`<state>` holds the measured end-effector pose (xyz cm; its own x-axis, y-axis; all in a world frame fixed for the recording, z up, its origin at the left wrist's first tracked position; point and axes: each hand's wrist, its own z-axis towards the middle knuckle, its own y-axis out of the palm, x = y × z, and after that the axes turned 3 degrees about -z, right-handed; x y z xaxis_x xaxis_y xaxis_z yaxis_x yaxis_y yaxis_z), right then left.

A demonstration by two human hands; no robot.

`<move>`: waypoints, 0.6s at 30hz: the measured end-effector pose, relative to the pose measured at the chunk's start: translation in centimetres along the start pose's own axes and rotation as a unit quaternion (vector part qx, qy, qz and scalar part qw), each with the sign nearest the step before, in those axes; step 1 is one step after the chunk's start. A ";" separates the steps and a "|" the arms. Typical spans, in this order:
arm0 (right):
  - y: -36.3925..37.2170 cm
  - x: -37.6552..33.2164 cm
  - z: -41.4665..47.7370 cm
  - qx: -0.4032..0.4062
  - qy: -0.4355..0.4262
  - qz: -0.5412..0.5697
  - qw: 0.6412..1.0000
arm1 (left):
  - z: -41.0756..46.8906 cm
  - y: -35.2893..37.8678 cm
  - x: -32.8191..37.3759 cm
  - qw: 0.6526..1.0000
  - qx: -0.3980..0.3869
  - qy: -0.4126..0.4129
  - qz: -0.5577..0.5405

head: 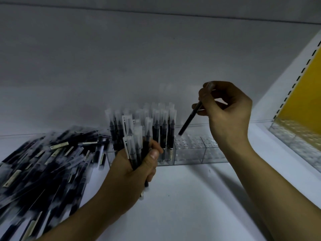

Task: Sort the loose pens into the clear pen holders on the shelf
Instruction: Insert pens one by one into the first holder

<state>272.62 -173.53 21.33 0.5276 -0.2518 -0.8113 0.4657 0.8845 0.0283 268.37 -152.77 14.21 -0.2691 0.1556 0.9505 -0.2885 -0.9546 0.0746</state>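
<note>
**On the shelf: one pen poised over the holder**

At 6 o'clock, bare shelf (191,197) lies open between my forearms. The loose pens (43,162) are heaped at 9. My left hand (137,167) grips an upright bundle of pens (133,146) before the clear pen holder (191,150). At 1, my right hand (225,108) pinches a single pen (189,119), tilted, with its tip over the open cells beside the standing pens (163,129).

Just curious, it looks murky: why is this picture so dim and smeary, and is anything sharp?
Head view: dim, bluish light; the loose pen pile is smeared by motion blur, the standing pens in the clear holder ghosted; the right hand and its pen are sharper, as is the left hand gripping a bundle of pens; arm shadows cross the shelf.
</note>
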 end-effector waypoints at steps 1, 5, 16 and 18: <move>0.1 0.1 0.0 -0.002 0.002 -0.001 1.000 | 0.0 -0.1 -0.1 1.000 -0.002 0.002 0.003; 0.2 0.4 -0.2 -0.021 -0.005 -0.018 1.000 | 0.0 -0.5 -0.2 1.000 -0.008 0.001 0.023; 0.9 2.1 -1.2 -0.116 -0.072 -0.119 0.984 | 0.1 -0.4 -0.5 0.999 -0.012 -0.008 0.031; 1.0 2.4 -1.3 -0.131 -0.078 -0.144 0.978 | 0.1 -0.2 -0.4 0.999 -0.003 -0.005 0.035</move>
<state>273.41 -172.75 18.62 0.5134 -0.5438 -0.6639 0.4244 0.8333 -0.3544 268.60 -152.67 13.89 -0.2801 0.0870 0.9560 -0.2759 -0.9612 0.0066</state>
